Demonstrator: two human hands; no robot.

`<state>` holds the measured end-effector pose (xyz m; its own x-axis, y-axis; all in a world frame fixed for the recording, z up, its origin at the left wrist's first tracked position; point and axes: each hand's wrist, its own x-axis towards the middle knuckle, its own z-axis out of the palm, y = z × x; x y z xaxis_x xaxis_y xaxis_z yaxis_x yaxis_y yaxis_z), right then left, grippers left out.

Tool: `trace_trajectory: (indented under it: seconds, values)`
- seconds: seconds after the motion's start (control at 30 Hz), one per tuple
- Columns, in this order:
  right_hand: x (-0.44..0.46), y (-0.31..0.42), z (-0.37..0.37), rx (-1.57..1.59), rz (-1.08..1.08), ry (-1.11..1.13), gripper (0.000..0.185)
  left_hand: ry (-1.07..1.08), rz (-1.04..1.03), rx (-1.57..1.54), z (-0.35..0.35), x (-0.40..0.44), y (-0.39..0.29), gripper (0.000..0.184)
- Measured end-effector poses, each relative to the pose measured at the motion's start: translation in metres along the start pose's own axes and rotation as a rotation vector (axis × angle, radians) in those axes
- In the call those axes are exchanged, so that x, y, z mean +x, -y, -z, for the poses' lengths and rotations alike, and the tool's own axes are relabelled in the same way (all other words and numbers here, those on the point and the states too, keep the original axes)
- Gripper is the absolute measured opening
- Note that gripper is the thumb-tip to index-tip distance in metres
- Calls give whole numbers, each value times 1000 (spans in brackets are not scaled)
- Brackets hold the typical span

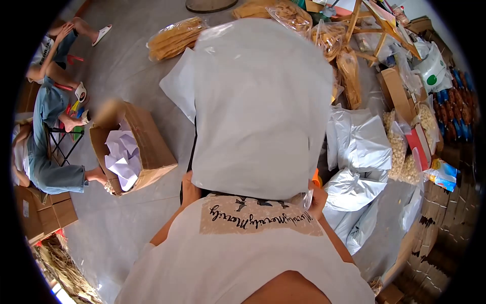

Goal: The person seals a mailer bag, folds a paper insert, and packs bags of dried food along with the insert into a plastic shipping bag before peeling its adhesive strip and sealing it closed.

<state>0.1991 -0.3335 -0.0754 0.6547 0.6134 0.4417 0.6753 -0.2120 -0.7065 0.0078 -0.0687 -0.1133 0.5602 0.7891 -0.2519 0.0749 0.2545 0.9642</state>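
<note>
A large light-grey plastic sheet or bag (258,111) lies broad and smooth in front of my body, over something with a dark edge below it. A paler plastic flap (178,83) sticks out at its upper left. At the near left corner is my left hand (190,191), curled by the dark edge, its fingertips hidden. By the near right corner, my right hand (317,198) is closed, with a bit of clear plastic (308,199) at its fingers. Just beyond that hand shows a small orange object (317,177), partly covered.
On the left stands an open cardboard box (152,147) with crumpled lilac paper (123,157); people sit beyond it. Silver-white packages (359,142) pile up at the right. Bagged tan goods (177,38) lie at the far side, near a wooden frame (379,30).
</note>
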Motion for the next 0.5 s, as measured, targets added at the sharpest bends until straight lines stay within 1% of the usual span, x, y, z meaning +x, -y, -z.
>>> trace_trajectory:
  seconds: [0.07,0.1,0.13,0.17,0.2,0.23,0.27,0.33,0.37,0.4,0.43,0.47,0.5]
  values:
    - [11,-1,0,-8,-114,-57,36,88,-208,331,7,23,-10,29]
    - [23,4,1,-27,-175,-75,32,65,-263,230,-8,31,-39,27]
    - [45,6,-4,45,-174,-172,27,41,-325,127,-30,40,-74,26]
    - [66,8,-8,117,-170,-270,23,38,-417,109,-43,54,-92,25]
    - [87,16,-2,186,-262,-260,21,36,-507,93,-53,68,-108,24]
    - [105,20,4,253,-355,-250,25,12,-543,108,-61,81,-125,24]
    - [120,6,12,282,-280,-307,24,-11,-579,122,-67,91,-143,24]
    - [138,33,33,366,-240,-467,24,133,-580,-30,-67,100,-184,27]
    - [147,46,43,404,-214,-545,24,191,-576,-164,-65,95,-199,27]
    - [158,61,52,606,-241,-575,25,251,-569,-299,-61,89,-213,28]
    - [160,76,59,524,-164,-535,26,337,-652,-305,-55,82,-223,27]
    - [157,86,63,439,-94,-494,27,343,-654,-308,-55,81,-224,27]
    - [151,73,67,368,-107,-418,26,290,-609,-256,-54,81,-224,27]
